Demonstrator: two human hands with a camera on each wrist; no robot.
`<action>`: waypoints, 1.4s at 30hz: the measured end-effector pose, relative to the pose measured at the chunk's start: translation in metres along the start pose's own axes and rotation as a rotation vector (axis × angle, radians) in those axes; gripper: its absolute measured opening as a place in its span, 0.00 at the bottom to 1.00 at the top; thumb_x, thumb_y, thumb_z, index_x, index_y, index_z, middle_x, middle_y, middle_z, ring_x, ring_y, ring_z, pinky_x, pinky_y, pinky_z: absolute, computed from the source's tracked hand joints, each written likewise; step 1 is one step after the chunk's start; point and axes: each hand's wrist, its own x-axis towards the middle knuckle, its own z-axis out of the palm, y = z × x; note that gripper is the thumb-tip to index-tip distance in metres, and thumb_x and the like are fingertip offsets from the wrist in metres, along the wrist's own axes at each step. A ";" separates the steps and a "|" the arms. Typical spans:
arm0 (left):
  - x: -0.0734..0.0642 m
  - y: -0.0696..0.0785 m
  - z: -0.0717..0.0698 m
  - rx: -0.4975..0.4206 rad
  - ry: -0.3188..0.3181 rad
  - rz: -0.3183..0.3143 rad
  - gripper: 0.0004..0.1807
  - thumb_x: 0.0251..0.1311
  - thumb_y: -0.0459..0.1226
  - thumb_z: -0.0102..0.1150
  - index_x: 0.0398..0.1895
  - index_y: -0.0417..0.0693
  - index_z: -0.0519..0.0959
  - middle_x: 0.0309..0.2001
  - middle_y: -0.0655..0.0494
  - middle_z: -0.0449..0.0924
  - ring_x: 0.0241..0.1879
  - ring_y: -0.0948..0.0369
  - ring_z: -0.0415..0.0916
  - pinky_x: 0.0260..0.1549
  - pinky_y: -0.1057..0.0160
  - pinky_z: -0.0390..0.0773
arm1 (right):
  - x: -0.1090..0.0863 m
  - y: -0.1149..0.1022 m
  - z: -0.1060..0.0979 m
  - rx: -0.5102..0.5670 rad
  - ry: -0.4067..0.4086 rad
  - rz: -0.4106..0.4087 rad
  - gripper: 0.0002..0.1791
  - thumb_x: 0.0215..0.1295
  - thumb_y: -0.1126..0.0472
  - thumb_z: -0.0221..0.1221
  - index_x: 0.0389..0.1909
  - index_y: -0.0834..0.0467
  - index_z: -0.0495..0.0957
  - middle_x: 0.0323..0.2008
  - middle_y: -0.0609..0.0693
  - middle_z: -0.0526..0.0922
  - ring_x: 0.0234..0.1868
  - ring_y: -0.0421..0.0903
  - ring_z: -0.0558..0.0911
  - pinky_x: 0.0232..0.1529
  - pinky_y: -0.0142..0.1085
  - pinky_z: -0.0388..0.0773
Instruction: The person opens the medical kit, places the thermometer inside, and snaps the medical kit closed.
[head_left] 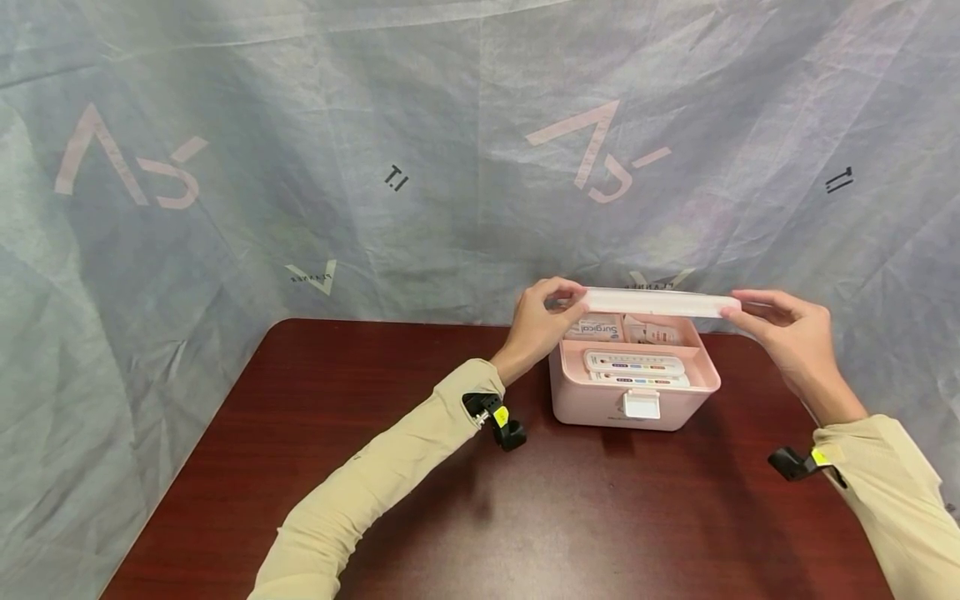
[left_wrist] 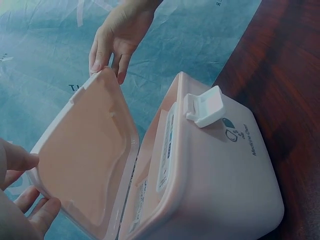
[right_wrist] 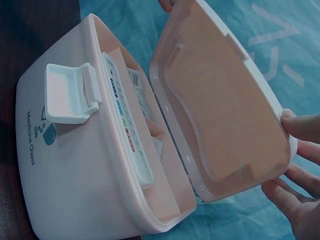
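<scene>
A pink medicine chest (head_left: 637, 408) stands on the table with its hinged lid (head_left: 656, 302) raised. My left hand (head_left: 542, 321) pinches the lid's left corner, thumb on the near face. At the opposite corner, my right hand (head_left: 795, 333) pinches the lid in the same way. The white latch (right_wrist: 70, 94) on the chest's front hangs unfastened. Inside, two white thermometer cases (head_left: 633, 364) lie in the front compartment. A packet marked "Surgical" (head_left: 596, 327) and another white packet (head_left: 652, 332) are in the compartments behind, partly hidden by the lid.
The chest rests on a dark red-brown table (head_left: 600, 517), toward its back right. A grey fabric sheet (head_left: 450, 167) with printed letters hangs behind the table's far edge. Black wrist mounts (head_left: 506, 427) are strapped over both beige sleeves (head_left: 390, 467).
</scene>
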 end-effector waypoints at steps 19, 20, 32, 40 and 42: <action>-0.008 0.001 0.002 0.012 0.007 -0.012 0.08 0.54 0.31 0.65 0.39 0.41 0.83 0.42 0.51 0.78 0.46 0.56 0.77 0.46 0.62 0.78 | -0.004 0.003 -0.001 -0.102 -0.005 -0.006 0.22 0.52 0.68 0.69 0.50 0.68 0.78 0.35 0.40 0.85 0.34 0.33 0.83 0.34 0.21 0.76; -0.008 0.001 0.002 0.014 0.008 -0.016 0.08 0.54 0.31 0.65 0.38 0.42 0.83 0.42 0.52 0.77 0.46 0.56 0.77 0.45 0.63 0.78 | -0.004 0.003 -0.002 -0.110 -0.004 -0.008 0.22 0.52 0.67 0.68 0.49 0.68 0.79 0.35 0.39 0.85 0.34 0.32 0.83 0.34 0.21 0.76; -0.012 0.000 0.003 0.038 0.005 -0.036 0.08 0.53 0.31 0.66 0.38 0.43 0.84 0.42 0.54 0.77 0.43 0.64 0.76 0.43 0.69 0.77 | -0.005 0.007 -0.003 -0.226 0.001 0.021 0.23 0.53 0.64 0.68 0.50 0.67 0.79 0.34 0.35 0.85 0.34 0.30 0.82 0.35 0.20 0.75; -0.014 0.001 0.004 0.036 0.013 -0.045 0.08 0.53 0.31 0.66 0.37 0.43 0.84 0.41 0.55 0.77 0.43 0.62 0.77 0.42 0.71 0.77 | -0.006 0.007 -0.002 -0.246 0.003 0.013 0.23 0.53 0.63 0.68 0.50 0.67 0.78 0.33 0.34 0.84 0.34 0.30 0.82 0.35 0.20 0.75; -0.014 0.001 0.004 0.032 0.015 -0.042 0.08 0.53 0.30 0.66 0.37 0.43 0.83 0.41 0.54 0.77 0.43 0.61 0.77 0.42 0.71 0.77 | -0.006 0.007 -0.001 -0.243 0.005 0.013 0.23 0.53 0.63 0.68 0.50 0.68 0.78 0.33 0.34 0.84 0.34 0.30 0.82 0.35 0.20 0.75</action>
